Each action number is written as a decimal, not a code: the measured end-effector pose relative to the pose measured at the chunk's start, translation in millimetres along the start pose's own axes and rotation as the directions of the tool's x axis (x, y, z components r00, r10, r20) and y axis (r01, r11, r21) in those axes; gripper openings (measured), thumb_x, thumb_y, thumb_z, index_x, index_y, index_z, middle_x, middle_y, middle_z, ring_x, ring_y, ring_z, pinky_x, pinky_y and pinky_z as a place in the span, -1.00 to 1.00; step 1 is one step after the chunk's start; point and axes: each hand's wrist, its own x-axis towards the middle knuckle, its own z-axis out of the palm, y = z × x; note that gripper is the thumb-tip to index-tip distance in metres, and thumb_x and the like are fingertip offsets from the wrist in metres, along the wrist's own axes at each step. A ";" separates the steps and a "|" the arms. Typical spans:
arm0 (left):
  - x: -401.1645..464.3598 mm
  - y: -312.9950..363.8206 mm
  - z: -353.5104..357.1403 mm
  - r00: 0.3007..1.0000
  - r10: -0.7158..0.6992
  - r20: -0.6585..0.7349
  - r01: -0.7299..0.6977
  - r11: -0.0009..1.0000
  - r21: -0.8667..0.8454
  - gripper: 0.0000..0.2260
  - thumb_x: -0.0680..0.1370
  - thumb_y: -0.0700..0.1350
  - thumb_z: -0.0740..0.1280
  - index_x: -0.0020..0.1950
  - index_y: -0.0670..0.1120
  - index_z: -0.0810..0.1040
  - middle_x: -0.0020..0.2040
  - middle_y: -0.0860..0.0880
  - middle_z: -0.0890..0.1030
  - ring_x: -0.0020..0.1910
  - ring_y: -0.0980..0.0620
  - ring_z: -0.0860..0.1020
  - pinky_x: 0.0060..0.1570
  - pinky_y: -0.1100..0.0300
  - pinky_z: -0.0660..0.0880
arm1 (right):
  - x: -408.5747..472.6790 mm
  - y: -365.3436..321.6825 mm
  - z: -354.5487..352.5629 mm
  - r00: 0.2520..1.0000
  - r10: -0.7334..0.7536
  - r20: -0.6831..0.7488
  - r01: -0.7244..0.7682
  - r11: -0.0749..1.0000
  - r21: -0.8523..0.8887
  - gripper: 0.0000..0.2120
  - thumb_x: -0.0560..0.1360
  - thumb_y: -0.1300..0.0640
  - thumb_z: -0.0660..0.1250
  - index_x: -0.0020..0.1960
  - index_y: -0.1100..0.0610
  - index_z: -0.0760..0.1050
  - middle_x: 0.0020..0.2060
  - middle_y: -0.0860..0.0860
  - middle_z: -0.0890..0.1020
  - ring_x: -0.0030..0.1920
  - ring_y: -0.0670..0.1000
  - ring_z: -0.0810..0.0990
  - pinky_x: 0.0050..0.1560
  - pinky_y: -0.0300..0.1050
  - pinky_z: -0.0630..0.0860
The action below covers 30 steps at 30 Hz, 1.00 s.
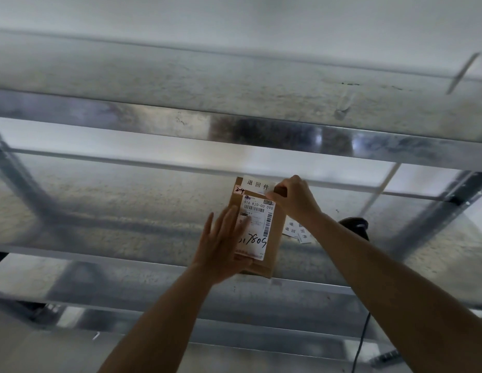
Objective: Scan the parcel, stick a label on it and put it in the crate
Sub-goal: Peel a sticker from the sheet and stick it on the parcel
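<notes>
A small brown cardboard parcel (276,232) lies on the metal shelf, with a white shipping sheet and handwritten digits on its top. My left hand (223,246) rests flat on the parcel's near left part, fingers spread. My right hand (295,196) pinches the right end of a white label (257,185) with three printed characters, held across the parcel's far edge. No crate is in view.
Several more white labels (297,230) lie on the shelf just right of the parcel. A black scanner (355,227) sits behind my right forearm, its cable (362,343) hanging below. The galvanised shelf (127,211) has an upper tier above and metal rails in front.
</notes>
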 end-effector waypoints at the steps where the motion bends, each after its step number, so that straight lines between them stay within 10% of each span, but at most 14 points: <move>1: 3.6 -3.1 -2.5 0.998 -0.049 0.033 0.049 0.999 -0.001 -0.07 0.31 0.40 0.21 0.50 0.01 -0.11 0.54 -0.15 -0.10 0.50 -0.16 -0.10 0.45 -0.21 -0.07 | -2.3 2.2 2.7 1.000 -0.004 -0.002 0.004 1.000 0.004 -0.62 0.40 -0.15 0.36 -0.15 0.19 0.57 -0.12 0.06 0.56 -0.07 0.10 0.55 -0.11 -0.01 0.60; 8: 7.2 -4.1 0.4 0.932 -0.222 0.287 0.264 0.957 -0.118 0.17 0.21 0.51 0.22 0.32 -0.01 -0.59 0.46 -0.07 -0.45 0.44 -0.06 -0.41 0.46 -0.16 -0.19 | -9.5 -6.3 6.1 0.997 -0.067 0.029 0.067 0.998 -0.009 -0.68 0.48 0.08 0.37 0.16 0.20 0.47 0.11 0.11 0.48 0.08 0.05 0.48 0.07 -0.13 0.49; 17: 5.0 -7.8 7.8 0.931 -0.183 0.315 0.235 0.962 -0.136 0.30 0.06 0.55 0.25 0.38 -0.02 -0.54 0.49 -0.05 -0.37 0.47 -0.09 -0.33 0.44 -0.25 -0.06 | -50.0 -2.5 22.3 0.993 -0.086 0.079 0.084 0.996 0.028 0.02 0.33 -0.14 0.49 0.53 0.11 -0.08 0.53 0.13 -0.15 0.51 0.19 0.04 0.38 0.15 0.34; 26: 0.0 -9.3 13.7 0.944 -0.175 0.279 0.215 0.969 -0.121 0.32 0.08 0.45 0.39 0.37 0.02 -0.55 0.52 -0.07 -0.27 0.50 -0.12 -0.20 0.45 -0.21 0.00 | -84.9 17.5 55.8 0.963 -0.150 0.225 0.136 0.988 0.077 0.38 0.04 -0.40 0.44 0.47 -0.03 -0.44 0.47 -0.04 -0.41 0.46 0.12 -0.47 0.48 0.27 -0.01; 30: -1.1 -7.9 17.0 0.960 -0.165 0.226 0.210 0.959 -0.191 0.24 0.07 0.52 0.23 0.40 0.03 -0.50 0.54 -0.09 -0.11 0.47 -0.15 0.14 0.32 -0.18 0.32 | -90.3 22.9 54.6 0.936 -0.182 0.303 0.199 0.980 -0.027 0.42 0.08 -0.38 0.48 0.44 -0.02 -0.56 0.46 0.07 -0.46 0.42 0.18 -0.53 0.47 0.18 -0.14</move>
